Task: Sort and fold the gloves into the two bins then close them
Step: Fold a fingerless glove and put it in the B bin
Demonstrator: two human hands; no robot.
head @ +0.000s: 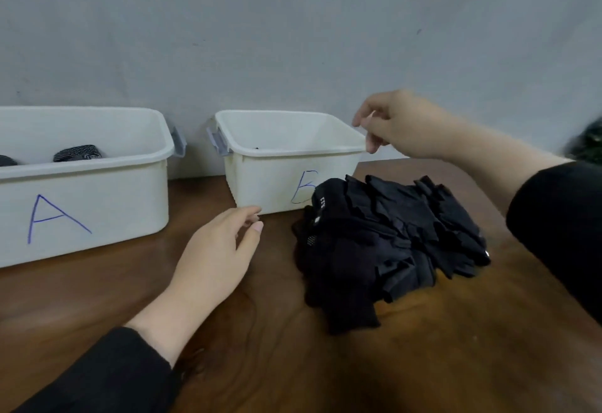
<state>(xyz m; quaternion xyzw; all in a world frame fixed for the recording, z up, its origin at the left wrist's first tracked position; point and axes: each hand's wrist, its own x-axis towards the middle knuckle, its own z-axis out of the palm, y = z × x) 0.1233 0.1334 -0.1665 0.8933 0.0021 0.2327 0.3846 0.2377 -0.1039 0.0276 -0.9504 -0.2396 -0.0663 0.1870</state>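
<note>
Right now, from the camera on my head, I see two white bins by the wall. Bin A (81, 210) is on my left, and it has folded gloves (79, 153) inside. Bin B (280, 181) sits in the middle, and only a tiny dark bit shows over its edge. My right hand (400, 126) is up by the far right corner of bin B, with loose fingers that hold nothing. My left hand (216, 256) hovers low over the table (423, 363), just in front of bin B, fingers soft and empty too. A big pile of black gloves (387, 243) lies on the table, touching the front of bin B. I think I am between gloves in the sorting step. Next I should pick one glove off the pile, fold it, and choose its bin. The lids are not in view.
</note>
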